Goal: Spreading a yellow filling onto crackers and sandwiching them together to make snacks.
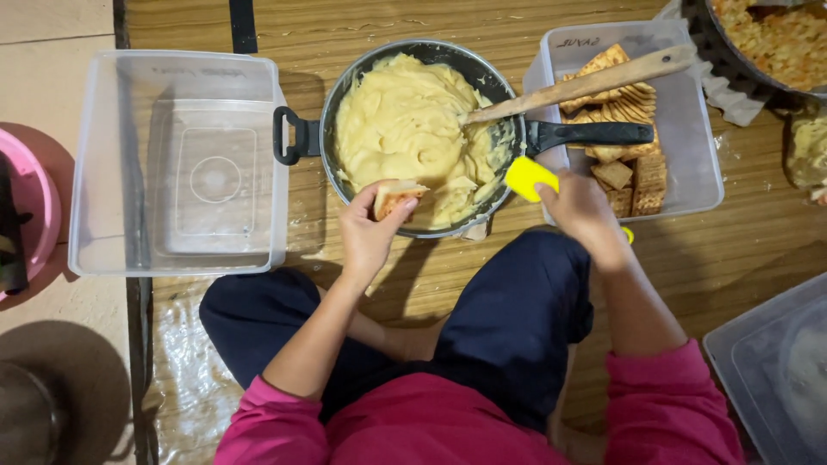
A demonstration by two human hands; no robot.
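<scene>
The left hand is clenched around a small piece of toasted bread, held just over the near rim of a dark frying pan that sits on the wooden floor in front of the person's crossed legs. The pan is heaped with pale yellow mash, and a wooden spoon leans in it, its handle slanting out over the pan's far right side. The right hand grasps a yellow spatula, whose blade lies just at the pan's right rim, below the pan's black handle. To the right of the pan, touching it, stands a clear plastic tub holding stacked toasted bread slices. To the left of the pan stands a larger clear plastic container, nothing in it. At the far right corner, a second pan of orange-flecked filling is partly in view.
</scene>
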